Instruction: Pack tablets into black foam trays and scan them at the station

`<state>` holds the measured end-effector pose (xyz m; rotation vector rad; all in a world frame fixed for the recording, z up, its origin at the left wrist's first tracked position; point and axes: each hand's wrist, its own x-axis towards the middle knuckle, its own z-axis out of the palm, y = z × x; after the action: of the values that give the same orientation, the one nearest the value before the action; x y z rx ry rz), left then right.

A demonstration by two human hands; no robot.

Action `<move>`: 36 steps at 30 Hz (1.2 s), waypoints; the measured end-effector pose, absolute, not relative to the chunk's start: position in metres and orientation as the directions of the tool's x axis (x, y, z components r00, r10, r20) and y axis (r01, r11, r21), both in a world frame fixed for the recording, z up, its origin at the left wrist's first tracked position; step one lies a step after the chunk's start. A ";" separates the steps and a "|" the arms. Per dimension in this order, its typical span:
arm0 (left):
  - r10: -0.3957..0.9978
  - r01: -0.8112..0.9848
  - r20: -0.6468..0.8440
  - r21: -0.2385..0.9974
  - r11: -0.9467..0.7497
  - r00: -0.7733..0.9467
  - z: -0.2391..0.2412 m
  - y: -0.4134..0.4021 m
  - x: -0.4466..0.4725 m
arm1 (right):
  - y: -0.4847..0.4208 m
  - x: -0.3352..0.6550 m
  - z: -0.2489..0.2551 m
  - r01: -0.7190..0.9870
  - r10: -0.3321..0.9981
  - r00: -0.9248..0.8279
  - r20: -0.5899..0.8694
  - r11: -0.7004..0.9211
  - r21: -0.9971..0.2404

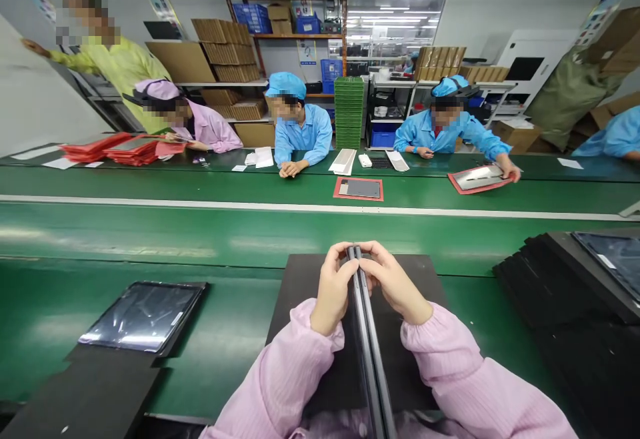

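Two thin, dark grey tablet-like panels [370, 359] stand on edge, side by side, seen edge-on in front of me. My left hand [333, 289] grips their far end from the left, thumb on the top edges. From the right, my right hand [395, 285] closes round the same end, its thumb close to the left one. The panels' faces are turned away from view, and I cannot tell whether they are joined. Beneath them lies a black mat [306, 292] on the green bench.
A glossy screen panel [143, 315] lies at left on black sheets [95, 385]. At right, black sheets [545, 292] are stacked beside another screen panel [617, 262]. Across the green conveyor [150, 225], co-workers sit near a red-bordered panel [359, 189] and red sleeves [135, 151].
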<state>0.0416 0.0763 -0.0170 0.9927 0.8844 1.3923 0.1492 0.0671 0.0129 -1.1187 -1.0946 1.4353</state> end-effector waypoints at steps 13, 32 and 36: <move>0.991 -0.420 0.034 0.907 0.024 0.130 -0.010 0.081 0.031 | 0.071 0.145 0.017 -0.080 0.989 -0.085 -0.117 -0.124 -0.989; 0.979 -0.363 0.070 0.932 0.004 0.190 -0.009 0.077 0.022 | 0.063 0.156 0.020 -0.089 0.956 -0.271 -0.114 -0.143 -0.986; 0.976 -0.348 0.089 0.937 -0.015 0.198 -0.008 0.077 0.023 | 0.063 0.158 0.021 -0.070 0.954 -0.274 -0.124 -0.149 -0.986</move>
<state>0.0225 0.0768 -0.0082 1.0774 0.7723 1.2371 0.1576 0.0625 0.0207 -1.1007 -1.2676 1.5551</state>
